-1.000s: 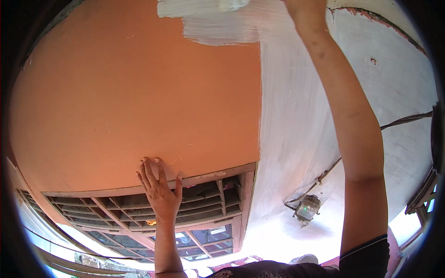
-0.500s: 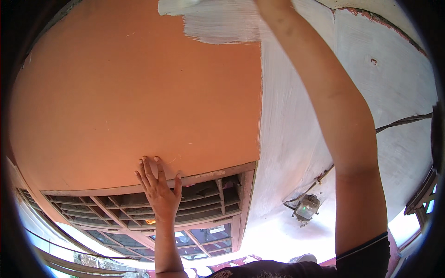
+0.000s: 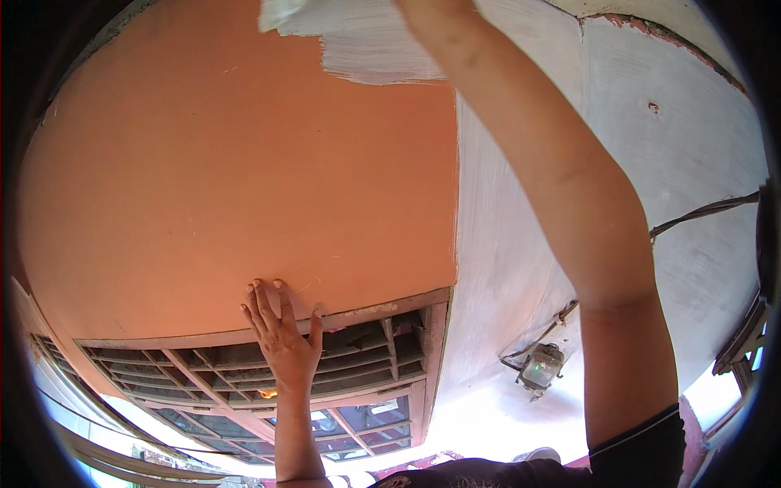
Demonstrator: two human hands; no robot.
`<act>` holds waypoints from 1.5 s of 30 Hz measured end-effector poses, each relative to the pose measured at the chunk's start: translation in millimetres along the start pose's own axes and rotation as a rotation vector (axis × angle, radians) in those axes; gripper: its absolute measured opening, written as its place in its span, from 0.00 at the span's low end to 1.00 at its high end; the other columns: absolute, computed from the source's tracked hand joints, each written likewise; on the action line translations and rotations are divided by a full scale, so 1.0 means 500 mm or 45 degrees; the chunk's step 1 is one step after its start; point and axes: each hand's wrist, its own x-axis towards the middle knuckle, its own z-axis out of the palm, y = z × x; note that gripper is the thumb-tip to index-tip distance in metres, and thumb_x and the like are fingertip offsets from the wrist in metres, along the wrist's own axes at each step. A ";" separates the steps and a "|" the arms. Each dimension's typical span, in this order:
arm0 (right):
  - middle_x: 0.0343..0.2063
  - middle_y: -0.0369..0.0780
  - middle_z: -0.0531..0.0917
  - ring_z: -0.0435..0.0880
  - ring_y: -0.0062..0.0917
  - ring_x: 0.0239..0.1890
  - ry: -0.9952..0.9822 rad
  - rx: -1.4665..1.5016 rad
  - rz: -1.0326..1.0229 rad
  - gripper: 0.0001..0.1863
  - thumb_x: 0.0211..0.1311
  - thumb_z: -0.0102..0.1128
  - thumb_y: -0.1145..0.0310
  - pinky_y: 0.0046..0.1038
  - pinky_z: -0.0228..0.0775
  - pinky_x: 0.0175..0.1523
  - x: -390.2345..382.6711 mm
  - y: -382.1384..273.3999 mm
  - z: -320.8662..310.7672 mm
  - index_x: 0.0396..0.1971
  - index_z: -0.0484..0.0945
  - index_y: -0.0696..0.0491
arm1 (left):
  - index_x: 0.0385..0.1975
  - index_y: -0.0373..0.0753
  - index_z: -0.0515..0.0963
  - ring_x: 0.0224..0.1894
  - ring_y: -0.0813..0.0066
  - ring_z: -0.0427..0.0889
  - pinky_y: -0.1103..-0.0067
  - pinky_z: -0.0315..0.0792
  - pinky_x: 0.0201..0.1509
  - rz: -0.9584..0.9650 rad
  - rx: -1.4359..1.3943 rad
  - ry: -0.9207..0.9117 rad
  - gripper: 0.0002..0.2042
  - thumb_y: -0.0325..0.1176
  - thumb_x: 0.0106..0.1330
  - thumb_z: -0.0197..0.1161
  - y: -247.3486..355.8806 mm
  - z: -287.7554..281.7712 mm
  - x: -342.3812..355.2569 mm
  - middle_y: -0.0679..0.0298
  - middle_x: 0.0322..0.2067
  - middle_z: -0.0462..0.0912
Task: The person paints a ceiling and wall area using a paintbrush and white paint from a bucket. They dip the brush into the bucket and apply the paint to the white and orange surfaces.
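Note:
My left hand (image 3: pixel 288 340) is open, its fingers spread against the orange wall (image 3: pixel 244 187) just above a brown wooden window frame (image 3: pixel 203 336). My right forearm (image 3: pixel 521 106) reaches up across the wall to the upper edge of the picture, where the hand itself is cut off. Left of that wrist, a pale, blurred object (image 3: pixel 281 12) shows at the top edge, at the end of the white paint; its kind is unclear. Streaky white paint (image 3: pixel 378 49) covers the upper part of the wall with a ragged lower border on the orange.
Slatted vents and glass panes (image 3: pixel 382 411) fill the window below my left hand. To the right, a lamp-like fixture (image 3: pixel 541 366) with a cable is mounted on the white wall (image 3: pixel 504 244). A dark twisted cable (image 3: pixel 708 213) runs behind my right arm.
My right arm has shifted left, and the pale object at the top edge has moved left and shows more. My left hand stays on the wall.

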 end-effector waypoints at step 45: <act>0.30 0.53 0.84 0.85 0.47 0.34 0.041 -1.368 -0.936 0.14 0.68 0.50 0.67 0.46 0.76 0.42 0.008 0.042 -0.029 0.30 0.81 0.60 | 0.74 0.43 0.57 0.75 0.42 0.54 0.47 0.49 0.76 0.016 0.030 -0.010 0.36 0.50 0.69 0.60 -0.005 -0.006 -0.006 0.44 0.72 0.54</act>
